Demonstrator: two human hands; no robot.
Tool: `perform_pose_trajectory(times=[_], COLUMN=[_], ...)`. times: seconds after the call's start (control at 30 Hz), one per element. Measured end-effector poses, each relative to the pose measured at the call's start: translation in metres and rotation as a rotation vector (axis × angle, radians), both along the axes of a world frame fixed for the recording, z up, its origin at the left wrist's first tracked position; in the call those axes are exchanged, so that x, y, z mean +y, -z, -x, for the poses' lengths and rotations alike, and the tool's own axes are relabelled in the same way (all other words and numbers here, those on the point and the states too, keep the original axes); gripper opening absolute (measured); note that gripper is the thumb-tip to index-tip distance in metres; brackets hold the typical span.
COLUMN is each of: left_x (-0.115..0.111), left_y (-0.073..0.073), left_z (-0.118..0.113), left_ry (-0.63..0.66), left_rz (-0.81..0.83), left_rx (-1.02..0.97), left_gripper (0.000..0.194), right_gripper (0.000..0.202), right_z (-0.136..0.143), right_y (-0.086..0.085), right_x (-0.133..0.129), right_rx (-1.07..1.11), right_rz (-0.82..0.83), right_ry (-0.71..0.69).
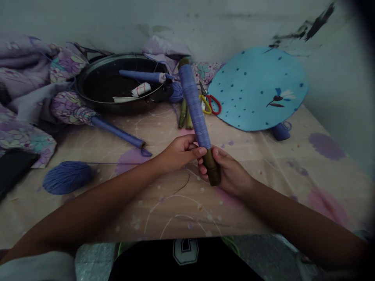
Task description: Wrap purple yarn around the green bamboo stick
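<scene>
A bamboo stick [211,168], wound with blue-violet yarn [195,105] along most of its length, is held tilted above the table, its top leaning left. My right hand [233,171] wraps round the bare lower end. At the bottom edge of the winding, my left hand [181,153] is closed, its thumb pressed against the stick and its fingers partly hidden behind. From a blue yarn ball [68,177] on the left, a strand runs right and disappears behind my left forearm; whether my left fingers also pinch it cannot be made out.
A dark pan [84,88] at the back holds a yarn-wrapped stick [140,75] and a white roll. Scissors [211,104] and short bamboo pieces [185,115] lie near a blue oval mat [260,89]. Left are a cloth-headed wrapped stick [117,130], floral cloth and a black phone-like object [16,168].
</scene>
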State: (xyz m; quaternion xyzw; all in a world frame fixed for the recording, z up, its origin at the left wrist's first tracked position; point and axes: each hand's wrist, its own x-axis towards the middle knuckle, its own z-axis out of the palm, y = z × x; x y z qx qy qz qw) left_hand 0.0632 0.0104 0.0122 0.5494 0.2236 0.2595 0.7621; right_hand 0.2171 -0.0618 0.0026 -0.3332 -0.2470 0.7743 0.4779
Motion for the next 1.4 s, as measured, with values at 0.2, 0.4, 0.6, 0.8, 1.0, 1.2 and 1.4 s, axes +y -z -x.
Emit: perform_pose_trajectory(times=[0.2,0.4,0.6,0.8,1.0,1.2,1.4], left_x=[0.001,-0.003,-0.008,-0.01,-0.014,-0.012,-0.013], left_y=[0.0,0.0,-0.001,-0.003,-0.003,-0.006,-0.006], left_z=[0.002,0.002,0.0,-0.004,-0.004,-0.002,-0.004], left_ry=[0.02,0.029,0.035,-0.023,-0.049,-0.093,-0.104], left_rz=[-0.047,-0.176,-0.249,-0.205,-0.312,-0.415,-0.404], left_rx=[0.04,0.122,0.124,0.126,0.167,0.264,0.251], left_gripper=[0.042,0.041,0.04,0.041,0.037,0.038,0.039], right_gripper=[0.028,0.024,0.029,0.025,0.025,0.028,0.028], right_z=[0.003,0.0,0.0,0.0,0.001,0.003,0.002], right_y=[0.001,0.0,-0.001,-0.002,-0.004,-0.008,-0.004], right_x=[-0.001,-0.001,-0.001,-0.001,-0.002,-0.002,-0.001], right_rx=[-0.053,-0.063,-0.103,-0.075,-0.129,-0.169,-0.169], right_rz=[-0.026,-0.026,-0.038,-0.046,-0.029,-0.023,-0.038], right_ry=[0.058,-0.02,-0.011,0.008,0.036,0.043,0.039])
